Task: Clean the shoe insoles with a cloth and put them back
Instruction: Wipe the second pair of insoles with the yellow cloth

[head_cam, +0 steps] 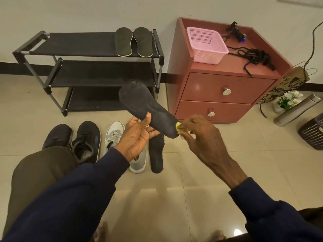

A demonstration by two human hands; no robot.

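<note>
Right hand (201,135): back of the hand up, fingers curled down and bunched round a small yellow cloth (181,129). Only a wad of it shows at the fingertips. The cloth is pressed against the near, narrow end of the black insole (145,105). The wrist is bent slightly inward and the forearm comes in from the lower right.

Left hand (138,135): palm up, gripping the insole. The thumb clamps over its edge and the fingers lie underneath as a cradle. The hold is toward the narrow half, just short of the cloth. Probable reason: a floppy insole needs bracing close to where it is rubbed. The broad toe end is left free, angled up and away toward the rack.

The insole is held in the air over the shoes, clear of the floor, with one face turned to the camera so the wiped spot can be seen.

Below the hands a second black insole (156,154) lies flat on the tiled floor (227,163), just beside a grey sneaker (114,133). It is probably queued or already done; I cannot tell which. A pair of black sneakers (87,140) stands to the left of the grey one. All three are within reach, which suits refitting.

Further out:
- A black shoe rack (87,44) stands against the wall, with two dark soles (133,41) on its top shelf. They could be insoles or slippers; unclear.
- A red-brown bedside cabinet (218,88) stands to the right, with a pink basket (206,44) and black cords (253,56) on top.

Judgement: mid-wipe, nothing refitted yet.
</note>
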